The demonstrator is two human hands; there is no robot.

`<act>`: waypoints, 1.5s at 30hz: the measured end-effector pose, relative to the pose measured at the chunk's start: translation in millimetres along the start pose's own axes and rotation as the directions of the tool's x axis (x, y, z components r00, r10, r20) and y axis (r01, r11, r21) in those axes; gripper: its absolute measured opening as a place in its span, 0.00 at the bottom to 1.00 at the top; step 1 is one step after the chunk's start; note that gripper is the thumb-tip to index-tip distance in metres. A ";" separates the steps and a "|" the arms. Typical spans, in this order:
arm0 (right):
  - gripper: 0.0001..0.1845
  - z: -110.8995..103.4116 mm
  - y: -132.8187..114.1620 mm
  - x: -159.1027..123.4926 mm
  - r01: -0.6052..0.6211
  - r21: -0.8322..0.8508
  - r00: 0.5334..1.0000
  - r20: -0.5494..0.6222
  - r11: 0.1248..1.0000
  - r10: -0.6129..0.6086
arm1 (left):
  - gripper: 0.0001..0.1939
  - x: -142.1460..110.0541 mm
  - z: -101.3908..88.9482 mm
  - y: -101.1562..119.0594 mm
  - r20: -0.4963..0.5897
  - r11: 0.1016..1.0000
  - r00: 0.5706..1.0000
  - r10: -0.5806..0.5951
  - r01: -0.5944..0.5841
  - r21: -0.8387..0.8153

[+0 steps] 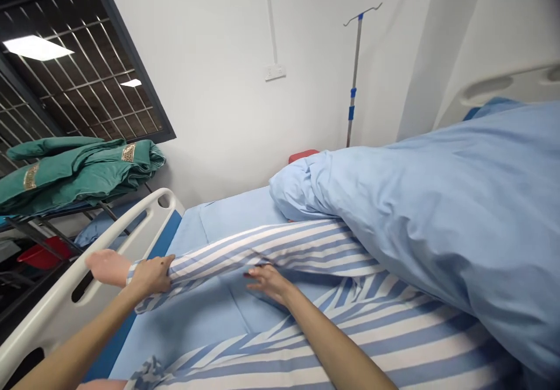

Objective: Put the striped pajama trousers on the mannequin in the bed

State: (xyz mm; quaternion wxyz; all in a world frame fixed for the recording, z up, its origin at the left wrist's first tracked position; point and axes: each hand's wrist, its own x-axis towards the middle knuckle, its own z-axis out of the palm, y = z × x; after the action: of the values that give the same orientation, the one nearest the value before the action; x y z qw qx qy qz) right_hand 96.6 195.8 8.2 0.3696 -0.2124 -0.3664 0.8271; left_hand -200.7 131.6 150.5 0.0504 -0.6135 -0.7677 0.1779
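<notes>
A figure in blue-and-white striped pyjama trousers (280, 247) lies on a bed with a light blue sheet (227, 215). My left hand (151, 276) is closed round the ankle of the far leg, just above a bare foot (105, 264) by the footboard. My right hand (269, 282) rests on the same striped leg near the knee, fingers stretched out and flat on the cloth. A bulky light blue duvet (437, 215) is pushed up over the upper part of the figure, leaving both legs bare of cover.
A white plastic footboard (87, 261) with blue panel bounds the bed on the left. Folded green cloths (79, 171) lie on a rack beyond it. A drip stand (355, 75) stands at the white wall. The headboard (503, 89) shows at the right.
</notes>
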 end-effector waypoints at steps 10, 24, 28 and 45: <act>0.24 -1.2 -63.1 -17.5 0.488 -0.025 0.873 0.033 0.872 -0.487 | 0.29 7.2 69.1 109.8 -0.045 0.865 0.998 -0.039 0.011 -0.501; 0.23 -5.2 -74.7 -24.7 0.529 0.021 0.847 0.040 0.848 -0.530 | 0.24 0.9 74.5 155.1 -0.018 0.816 0.985 -0.171 0.131 -0.564; 0.18 -1.6 -64.9 -24.0 0.442 0.103 0.889 0.083 0.891 -0.451 | 0.23 -5.2 52.6 104.5 -0.048 0.918 0.989 -0.137 0.109 -0.382; 0.19 8.0 24.3 -5.8 0.032 0.170 0.998 0.055 0.985 -0.042 | 0.20 -29.1 -47.2 13.6 -0.133 0.991 0.991 0.029 -0.010 0.136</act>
State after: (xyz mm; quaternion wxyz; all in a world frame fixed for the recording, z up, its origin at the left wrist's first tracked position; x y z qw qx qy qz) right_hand 84.2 176.6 -4.7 0.3906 -0.1494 -0.3094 0.8540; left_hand -167.2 116.2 194.0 0.1416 -0.6267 -0.7428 0.1882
